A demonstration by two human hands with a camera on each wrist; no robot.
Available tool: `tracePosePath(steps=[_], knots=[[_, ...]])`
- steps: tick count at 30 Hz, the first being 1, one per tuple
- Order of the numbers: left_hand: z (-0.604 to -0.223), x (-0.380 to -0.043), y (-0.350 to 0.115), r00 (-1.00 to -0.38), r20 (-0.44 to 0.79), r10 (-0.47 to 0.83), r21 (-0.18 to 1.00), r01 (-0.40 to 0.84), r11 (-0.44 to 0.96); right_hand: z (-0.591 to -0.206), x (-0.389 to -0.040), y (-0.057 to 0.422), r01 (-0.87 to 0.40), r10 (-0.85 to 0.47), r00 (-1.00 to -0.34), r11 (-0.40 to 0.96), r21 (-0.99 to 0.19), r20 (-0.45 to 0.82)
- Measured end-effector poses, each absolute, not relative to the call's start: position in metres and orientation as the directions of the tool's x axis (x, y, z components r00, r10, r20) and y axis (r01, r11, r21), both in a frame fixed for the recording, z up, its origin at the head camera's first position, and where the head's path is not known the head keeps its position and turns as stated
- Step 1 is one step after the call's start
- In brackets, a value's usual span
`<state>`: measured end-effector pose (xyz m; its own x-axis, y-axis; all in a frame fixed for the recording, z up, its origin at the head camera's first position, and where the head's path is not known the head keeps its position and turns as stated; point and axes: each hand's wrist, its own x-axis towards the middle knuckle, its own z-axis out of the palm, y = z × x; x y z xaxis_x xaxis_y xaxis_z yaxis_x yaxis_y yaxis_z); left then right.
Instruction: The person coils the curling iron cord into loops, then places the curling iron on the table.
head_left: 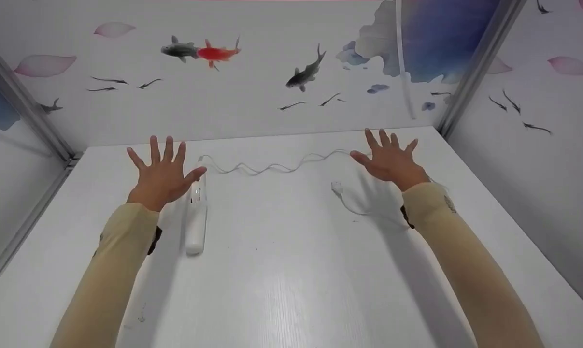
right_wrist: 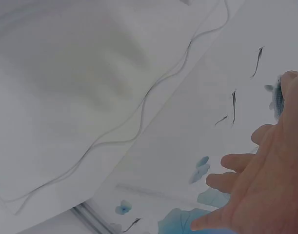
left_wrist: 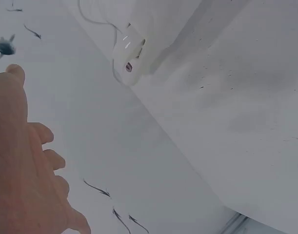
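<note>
- The long white device point(head_left: 195, 229) lies on the left part of the desk point(head_left: 272, 270), just beside the left hand point(head_left: 161, 181); in the head view the thumb overlaps its far part, but the left wrist view shows them apart.
- Both hands hold nothing: the left hand has its fingers spread apart, and the right hand point(head_left: 391, 162) likewise, above the thin cord point(head_left: 258, 174).
- The device looks light to moderate, with a stiff, smooth plastic shell that could slip a little; its glossy panel point(head_left: 196, 194) seems the part to spare from knocks.
- The plain near body looks the better hold, fingers across its width; the cord looks soft and bendy, so the plug point(head_left: 337, 187) is best taken by its head.
- The device's long axis runs near to far, cord end towards the painted wall point(head_left: 252, 106), tipped slightly right; its blunt end faces the person.
- The plug's head points away from the person, slightly left.
</note>
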<state>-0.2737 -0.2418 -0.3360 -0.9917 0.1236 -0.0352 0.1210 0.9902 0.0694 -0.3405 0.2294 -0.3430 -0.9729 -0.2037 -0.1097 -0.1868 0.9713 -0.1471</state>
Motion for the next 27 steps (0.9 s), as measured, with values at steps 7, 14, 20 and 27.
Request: tracePosePath(steps=[7,14,20,27], knots=[[-0.346,-0.265,-0.235,-0.993,-0.066,0.103,0.048,0.100,0.994,-0.349,-0.328,0.217,-0.180,-0.208,-0.969,0.963,-0.202,-0.130],[-0.365,-0.255,-0.230,-0.999,-0.043,0.032,0.109,0.028,0.994,-0.356,-0.318,0.207,-0.202,-0.241,-0.961,0.945,-0.258,-0.132],[-0.382,-0.251,-0.229,-0.998,-0.060,-0.026,0.211,-0.039,0.977,-0.365,-0.313,0.205,-0.196,-0.257,-0.957,0.913,-0.359,-0.131],[-0.399,-0.246,-0.220,-0.992,-0.100,-0.078,0.289,-0.104,0.952,-0.388,-0.310,0.202,-0.100,-0.221,-0.959,0.847,-0.522,-0.176]])
